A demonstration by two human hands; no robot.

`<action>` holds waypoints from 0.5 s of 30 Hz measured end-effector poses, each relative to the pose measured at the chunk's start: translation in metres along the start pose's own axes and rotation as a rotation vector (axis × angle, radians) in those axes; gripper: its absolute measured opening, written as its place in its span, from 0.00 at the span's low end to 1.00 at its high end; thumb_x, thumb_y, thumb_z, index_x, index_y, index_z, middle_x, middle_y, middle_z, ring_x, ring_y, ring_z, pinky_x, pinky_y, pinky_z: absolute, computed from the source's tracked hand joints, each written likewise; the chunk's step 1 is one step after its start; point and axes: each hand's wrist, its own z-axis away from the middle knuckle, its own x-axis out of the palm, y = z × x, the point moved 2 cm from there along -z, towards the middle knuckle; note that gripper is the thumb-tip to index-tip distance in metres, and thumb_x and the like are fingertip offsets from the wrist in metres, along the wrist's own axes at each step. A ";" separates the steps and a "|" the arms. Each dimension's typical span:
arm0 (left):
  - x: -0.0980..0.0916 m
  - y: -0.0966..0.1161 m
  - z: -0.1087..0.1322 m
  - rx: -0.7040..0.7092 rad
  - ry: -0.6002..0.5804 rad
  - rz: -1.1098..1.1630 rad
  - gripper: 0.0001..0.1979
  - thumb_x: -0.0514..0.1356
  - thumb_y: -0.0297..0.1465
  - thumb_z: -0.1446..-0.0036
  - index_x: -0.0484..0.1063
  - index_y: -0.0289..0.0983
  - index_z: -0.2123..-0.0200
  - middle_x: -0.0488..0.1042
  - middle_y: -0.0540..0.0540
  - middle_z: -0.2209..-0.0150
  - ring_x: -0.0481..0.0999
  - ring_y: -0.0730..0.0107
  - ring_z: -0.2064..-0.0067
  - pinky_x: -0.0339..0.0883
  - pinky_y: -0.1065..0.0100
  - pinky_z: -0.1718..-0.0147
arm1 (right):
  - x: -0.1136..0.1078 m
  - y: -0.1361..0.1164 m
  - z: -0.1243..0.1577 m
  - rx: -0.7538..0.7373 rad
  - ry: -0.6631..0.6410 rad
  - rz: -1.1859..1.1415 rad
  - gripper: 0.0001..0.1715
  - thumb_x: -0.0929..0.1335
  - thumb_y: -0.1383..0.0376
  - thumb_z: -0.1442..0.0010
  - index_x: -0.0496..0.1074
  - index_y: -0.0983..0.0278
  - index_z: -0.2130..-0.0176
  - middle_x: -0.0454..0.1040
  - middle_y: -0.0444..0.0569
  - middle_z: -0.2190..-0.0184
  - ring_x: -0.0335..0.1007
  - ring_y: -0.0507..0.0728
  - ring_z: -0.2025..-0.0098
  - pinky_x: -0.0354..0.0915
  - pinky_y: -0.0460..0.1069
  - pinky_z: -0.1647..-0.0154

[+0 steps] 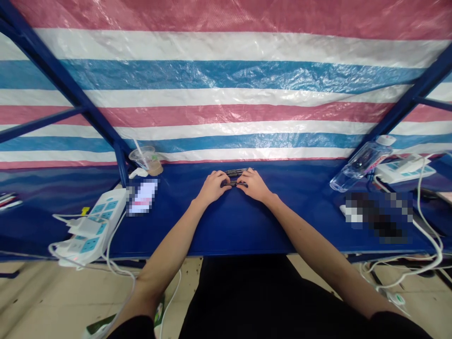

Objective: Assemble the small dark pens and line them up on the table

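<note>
Black clothing (243, 301) fills the foreground as fingers bracket a slim dark rod (231, 183)

Left hand (214, 185) and right hand (254, 184) face each other over the blue worktop (243, 226), fingers curled and nearly closed, each set appearing to pinch one end of the rod, which lies crosswise between them; similar dark rods (240, 172), perhaps pens, sit bunched just beyond the fingers, and whether the right fingertips also touch them cannot be told; a plastic cup (150, 162) stands to the left of the fingers, a water bottle (363, 162) well to their right; good handling likely calls for light, even pressure at both ends, thumbs opposing forefingers, so the rod sits level and does not roll; fingertips held low and clear of the bunch should avoid scattering it.
</note>
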 end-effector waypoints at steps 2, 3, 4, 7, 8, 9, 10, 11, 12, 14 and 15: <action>0.000 0.000 0.000 -0.004 0.001 -0.001 0.06 0.71 0.31 0.40 0.79 0.41 0.60 0.77 0.44 0.54 0.73 0.55 0.51 0.67 0.55 0.48 | 0.001 0.003 0.000 0.002 -0.012 -0.026 0.04 0.72 0.64 0.32 0.80 0.60 0.61 0.78 0.51 0.61 0.66 0.63 0.51 0.58 0.58 0.45; 0.000 0.000 0.000 -0.008 -0.001 -0.005 0.05 0.70 0.31 0.40 0.79 0.41 0.61 0.77 0.45 0.54 0.73 0.55 0.51 0.66 0.55 0.48 | 0.001 0.005 -0.001 -0.001 -0.018 -0.038 0.04 0.73 0.65 0.32 0.80 0.60 0.62 0.79 0.51 0.62 0.67 0.63 0.51 0.59 0.58 0.45; 0.001 -0.001 0.000 -0.013 -0.004 -0.010 0.04 0.70 0.31 0.40 0.79 0.41 0.61 0.77 0.45 0.54 0.73 0.55 0.52 0.66 0.55 0.48 | 0.002 0.005 -0.001 -0.005 -0.021 -0.047 0.04 0.73 0.64 0.32 0.80 0.60 0.62 0.79 0.51 0.62 0.67 0.63 0.51 0.59 0.58 0.45; 0.000 0.000 0.000 -0.011 -0.018 -0.015 0.04 0.70 0.30 0.39 0.78 0.41 0.63 0.76 0.45 0.54 0.72 0.56 0.52 0.66 0.55 0.48 | 0.004 0.006 -0.002 -0.013 -0.026 -0.051 0.04 0.73 0.63 0.33 0.80 0.60 0.62 0.78 0.51 0.63 0.67 0.63 0.51 0.59 0.58 0.45; 0.000 0.001 0.000 -0.003 -0.023 -0.011 0.04 0.70 0.30 0.39 0.78 0.41 0.63 0.76 0.45 0.54 0.72 0.56 0.51 0.66 0.55 0.48 | 0.004 0.006 -0.002 -0.013 -0.026 -0.048 0.05 0.73 0.63 0.33 0.80 0.61 0.63 0.78 0.51 0.63 0.68 0.63 0.51 0.59 0.58 0.45; 0.000 0.001 0.000 0.007 -0.026 -0.005 0.03 0.69 0.30 0.38 0.78 0.41 0.64 0.76 0.45 0.54 0.72 0.56 0.51 0.66 0.56 0.48 | 0.005 0.005 -0.002 -0.014 -0.027 -0.045 0.05 0.73 0.63 0.33 0.80 0.61 0.63 0.78 0.51 0.63 0.68 0.64 0.51 0.59 0.58 0.45; 0.000 0.003 0.000 0.016 -0.026 0.003 0.03 0.69 0.30 0.37 0.78 0.41 0.63 0.76 0.45 0.54 0.72 0.57 0.51 0.67 0.56 0.48 | 0.005 0.005 -0.002 -0.016 -0.029 -0.043 0.05 0.73 0.64 0.32 0.80 0.60 0.63 0.78 0.51 0.63 0.68 0.64 0.50 0.60 0.59 0.45; -0.001 0.004 0.000 0.023 -0.021 0.012 0.02 0.68 0.31 0.37 0.78 0.41 0.63 0.77 0.45 0.54 0.72 0.57 0.51 0.67 0.56 0.47 | 0.004 0.004 -0.002 -0.018 -0.028 -0.041 0.05 0.72 0.64 0.32 0.79 0.60 0.63 0.78 0.51 0.63 0.68 0.64 0.50 0.60 0.59 0.45; -0.001 0.005 0.000 0.025 -0.013 0.019 0.01 0.67 0.31 0.36 0.78 0.41 0.61 0.77 0.45 0.54 0.72 0.57 0.51 0.67 0.56 0.47 | 0.004 0.004 -0.002 -0.018 -0.023 -0.039 0.06 0.72 0.65 0.31 0.79 0.61 0.63 0.78 0.52 0.63 0.67 0.64 0.50 0.60 0.59 0.45; -0.003 0.007 0.000 0.020 0.002 0.026 0.03 0.67 0.32 0.35 0.79 0.42 0.58 0.77 0.45 0.54 0.73 0.56 0.51 0.66 0.56 0.47 | 0.002 0.002 -0.002 -0.013 -0.003 -0.034 0.07 0.70 0.65 0.30 0.79 0.61 0.63 0.78 0.53 0.62 0.67 0.64 0.50 0.61 0.60 0.45; -0.003 0.007 0.000 0.017 0.005 0.030 0.04 0.67 0.33 0.35 0.79 0.42 0.57 0.78 0.45 0.54 0.74 0.56 0.51 0.67 0.56 0.47 | 0.000 0.002 -0.002 -0.007 0.010 -0.031 0.08 0.70 0.65 0.30 0.79 0.61 0.62 0.78 0.53 0.61 0.67 0.65 0.50 0.61 0.60 0.46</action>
